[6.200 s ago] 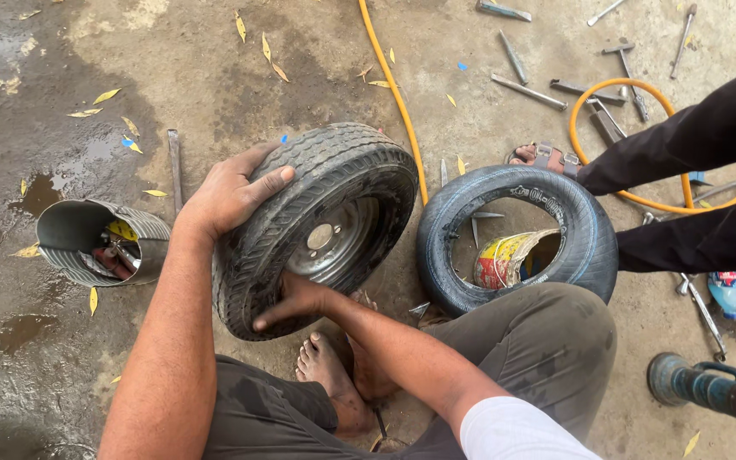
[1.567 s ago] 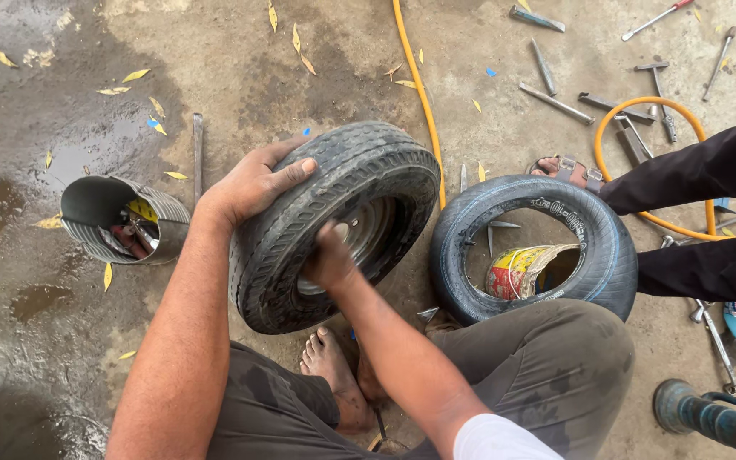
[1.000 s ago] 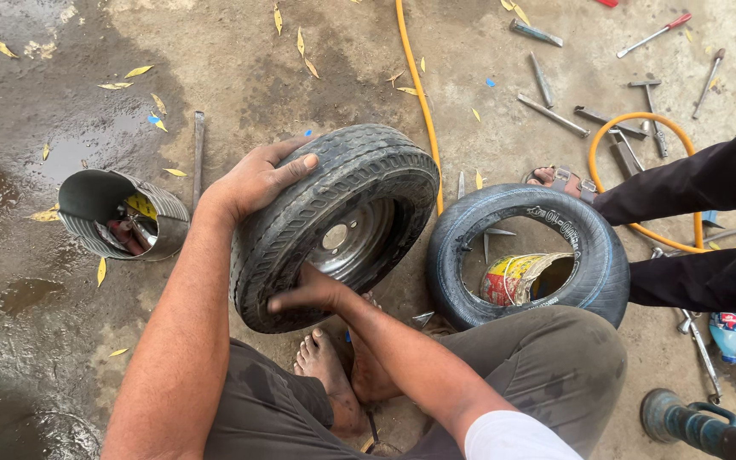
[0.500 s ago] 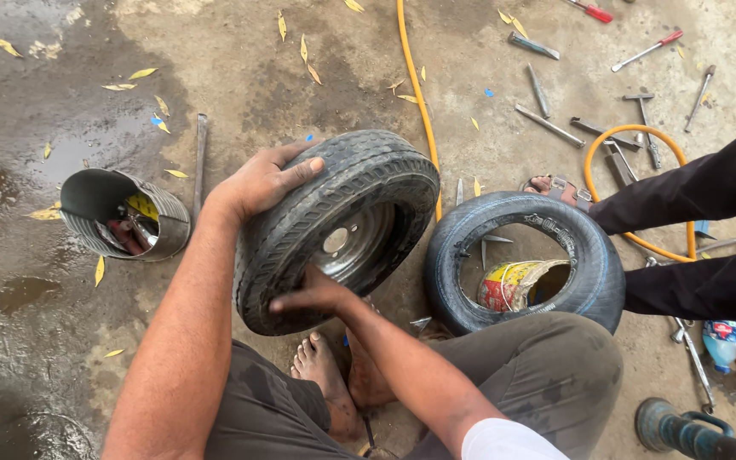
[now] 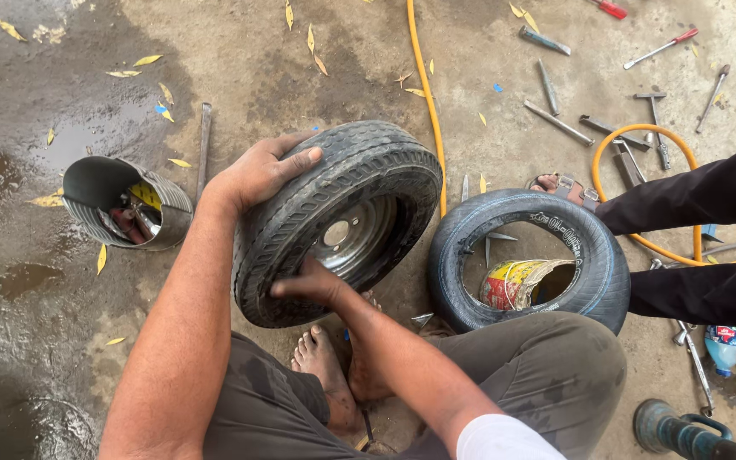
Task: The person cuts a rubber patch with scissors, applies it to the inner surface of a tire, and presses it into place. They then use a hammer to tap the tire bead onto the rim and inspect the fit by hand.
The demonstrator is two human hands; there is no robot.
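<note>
Wet concrete floor [image 5: 317, 77], strewn with leaves and tools. Mounted tyre [image 5: 334, 217], upright and tilted, stands near the floor's middle on its metal rim [image 5: 347, 238]. Bare tyre [image 5: 530, 260] lies flat just beside it, a yellow tin [image 5: 517, 283] inside. Tipped metal bucket [image 5: 125, 203] sits toward the left edge. Left hand [image 5: 261, 170]: grip closed over the tread top. Right hand [image 5: 313, 283]: fingers pressed flat at the bead. Steadying from above while working the bead gradually would likely serve best. Compared with the previous frame, both hands hold nearly unchanged positions.
</note>
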